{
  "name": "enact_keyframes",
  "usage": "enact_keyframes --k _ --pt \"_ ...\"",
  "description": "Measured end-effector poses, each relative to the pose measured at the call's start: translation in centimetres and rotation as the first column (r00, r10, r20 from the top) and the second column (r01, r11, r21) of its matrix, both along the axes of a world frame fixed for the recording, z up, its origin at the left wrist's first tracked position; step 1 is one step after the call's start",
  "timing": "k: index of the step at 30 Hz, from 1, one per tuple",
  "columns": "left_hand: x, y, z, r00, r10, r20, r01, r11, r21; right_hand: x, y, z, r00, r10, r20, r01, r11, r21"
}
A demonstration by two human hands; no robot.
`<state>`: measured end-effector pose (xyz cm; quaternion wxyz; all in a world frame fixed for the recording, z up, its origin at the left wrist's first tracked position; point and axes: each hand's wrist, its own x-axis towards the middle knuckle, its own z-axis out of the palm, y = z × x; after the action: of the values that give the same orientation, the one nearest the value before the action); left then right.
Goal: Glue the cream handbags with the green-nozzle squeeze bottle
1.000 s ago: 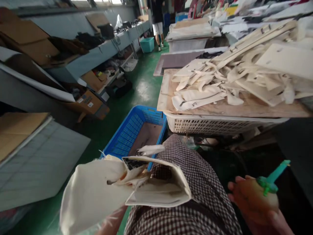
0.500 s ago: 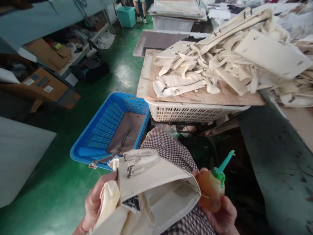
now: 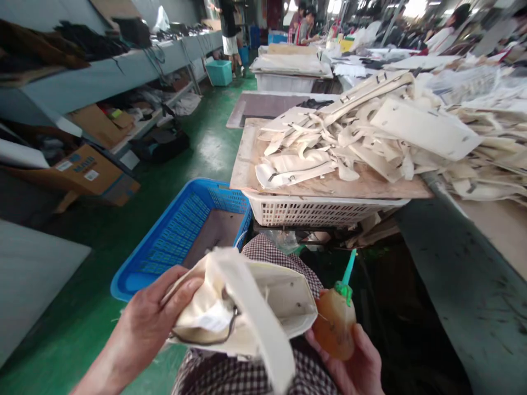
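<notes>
My left hand (image 3: 150, 323) grips a cream-coloured bag (image 3: 251, 304) by its left side, holding it over my checked-cloth lap (image 3: 263, 378). The bag's opening faces right and a strap hangs down across its front. My right hand (image 3: 349, 367) is wrapped round a small amber glue bottle (image 3: 334, 323) with a green nozzle, held upright just right of the bag's opening.
A blue plastic crate (image 3: 177, 230) stands on the green floor ahead. A white basket (image 3: 325, 208) carries a wooden board (image 3: 329, 186) piled with cream bag pieces (image 3: 370, 131). A dark table edge (image 3: 457, 263) runs on the right. Shelves and cardboard boxes (image 3: 88, 173) line the left. People stand far back.
The view has tilted up. My left hand has turned the bag so its strap hangs over the front. My right hand with the bottle stays beside the opening.
</notes>
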<state>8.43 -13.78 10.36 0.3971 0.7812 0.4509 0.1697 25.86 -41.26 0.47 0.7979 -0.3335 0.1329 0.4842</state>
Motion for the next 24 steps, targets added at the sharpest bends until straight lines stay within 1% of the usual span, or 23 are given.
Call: enact_keyframes --k 2,4,7,10,12,14,15,16,17,18,19,20,21,22,23,24 --pt "1.7 1.7 0.4 0.998 -0.053 -0.047 0.052 0.999 -0.015 0.4 0.3 0.3 0.999 0.013 0.033 -0.014 0.999 0.037" --pt "3.0 2.3 -0.1 0.993 -0.085 -0.079 0.082 0.996 -0.040 0.9 0.4 0.7 0.995 -0.012 0.094 0.009 0.999 0.040" --pt "3.9 1.7 -1.7 0.984 -0.155 -0.088 0.146 0.984 -0.098 1.8 0.5 1.8 0.987 -0.096 0.126 0.093 0.995 0.025" --pt "3.5 0.5 -3.2 0.975 -0.212 -0.070 0.200 0.970 -0.140 2.9 0.9 3.0 0.987 -0.133 0.093 0.128 0.990 0.061" --pt "3.1 0.0 -3.7 0.970 -0.240 -0.031 0.233 0.960 -0.155 3.3 1.3 3.5 0.990 -0.104 0.095 0.097 0.993 0.074" --pt "2.9 -0.3 -3.9 0.957 -0.288 0.033 0.289 0.940 -0.181 3.4 1.9 3.4 0.994 -0.023 0.110 0.014 0.997 0.076" --pt "2.8 -0.4 -3.9 0.945 -0.323 0.048 0.326 0.929 -0.174 3.3 2.3 3.2 0.993 0.030 0.118 -0.040 0.996 0.086" --pt "2.8 -0.5 -3.9 0.929 -0.367 0.043 0.369 0.920 -0.135 3.1 2.6 3.1 0.989 0.081 0.124 -0.094 0.990 0.104" --pt "2.8 -0.6 -3.9 0.905 -0.425 0.014 0.425 0.903 -0.060 2.9 2.9 3.0 0.984 0.119 0.129 -0.136 0.982 0.132" --pt "2.9 -0.6 -3.9 0.871 -0.491 -0.031 0.492 0.869 0.047 2.7 3.2 3.1 0.981 0.140 0.136 -0.162 0.973 0.162" --pt "3.0 -0.7 -3.9 0.826 -0.556 -0.088 0.563 0.810 0.166 2.5 3.5 3.2 0.978 0.148 0.146 -0.175 0.966 0.189" --pt "3.2 -0.7 -3.9 0.778 -0.614 -0.134 0.624 0.728 0.285 2.3 3.7 3.4 0.975 0.154 0.159 -0.185 0.960 0.208" --pt "3.4 -0.7 -3.9 0.735 -0.659 -0.160 0.660 0.641 0.393 2.2 3.9 3.7 0.971 0.164 0.174 -0.200 0.955 0.217" --pt "3.5 -0.7 -3.8 0.704 -0.690 -0.168 0.668 0.563 0.488 2.1 4.1 4.1 0.964 0.181 0.195 -0.222 0.951 0.215" --pt "3.7 -0.6 -3.7 0.686 -0.708 -0.168 0.654 0.499 0.568 2.0 4.1 4.4 0.955 0.201 0.219 -0.246 0.948 0.204" --pt "4.0 -0.6 -3.6 0.684 -0.712 -0.159 0.621 0.454 0.639 2.0 4.1 4.7 0.945 0.222 0.241 -0.269 0.945 0.186"
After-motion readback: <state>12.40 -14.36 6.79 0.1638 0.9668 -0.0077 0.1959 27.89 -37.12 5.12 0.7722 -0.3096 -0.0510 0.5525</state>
